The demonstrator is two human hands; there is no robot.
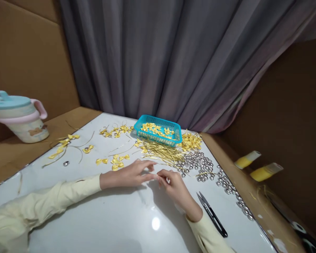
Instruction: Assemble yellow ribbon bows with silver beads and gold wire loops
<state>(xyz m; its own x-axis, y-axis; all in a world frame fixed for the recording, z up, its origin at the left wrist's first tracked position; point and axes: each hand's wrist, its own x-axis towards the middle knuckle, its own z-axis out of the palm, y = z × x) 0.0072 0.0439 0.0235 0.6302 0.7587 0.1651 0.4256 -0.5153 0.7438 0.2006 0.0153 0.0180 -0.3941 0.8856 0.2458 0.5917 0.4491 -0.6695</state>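
Observation:
Over the middle of the white board, my left hand reaches right with its fingers stretched and a gap between them. One of its lower fingertips meets the fingertips of my right hand. The right thumb and forefinger are pinched together; anything between them is too small to make out. Just beyond the hands lie a bundle of gold wire strips and a heap of silver beads. Several yellow ribbon bows lie near my left hand. Black thread snips rest beside my right wrist.
A turquoise basket holding yellow bows stands at the back, with a yellow bow pile to its right. Wired bows lie at left near a lidded cup. Two yellow thread spools sit right. A grey curtain hangs behind.

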